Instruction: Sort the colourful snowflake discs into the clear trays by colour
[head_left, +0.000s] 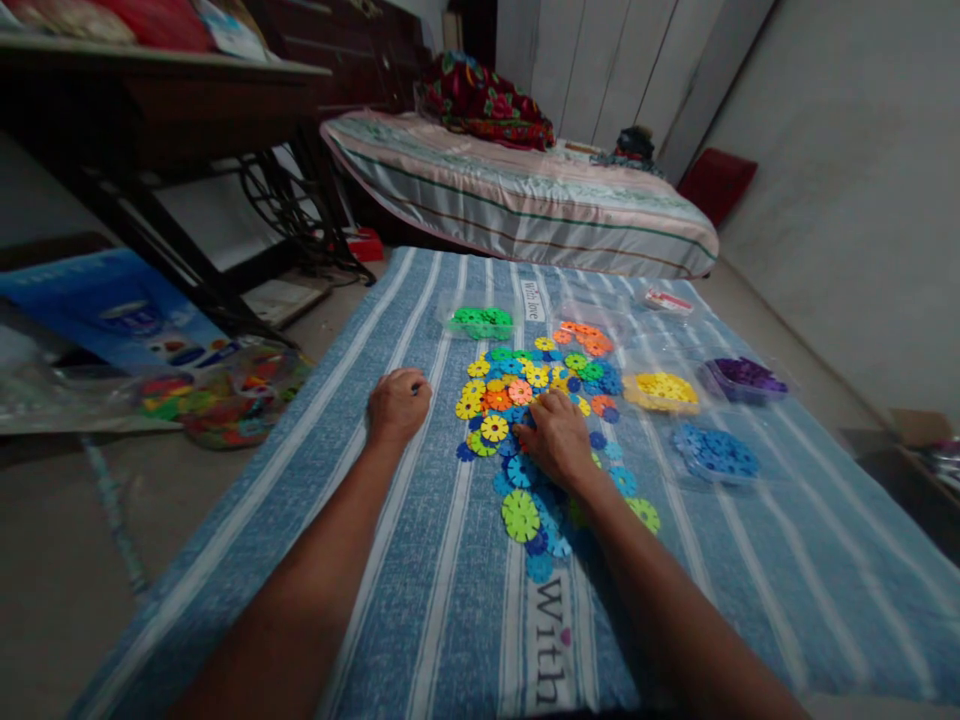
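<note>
A loose pile of flat, notched plastic discs in yellow, blue, green and orange is spread over the middle of the table. My right hand rests on this pile, its fingers bent down onto the discs and the thumb apart from them. To the left of the pile, my left hand is closed in a fist just over the cloth. A small dark blue bit, seemingly a disc, shows between its fingers; most of it is hidden. Nearest to me in the pile are a large lime-green disc and several blue ones.
Around the pile stand clear tubs of green discs, orange discs, yellow discs, purple discs and blue discs. A striped blue cloth covers the table. Beyond is a bed; bags of colourful pieces lie at left.
</note>
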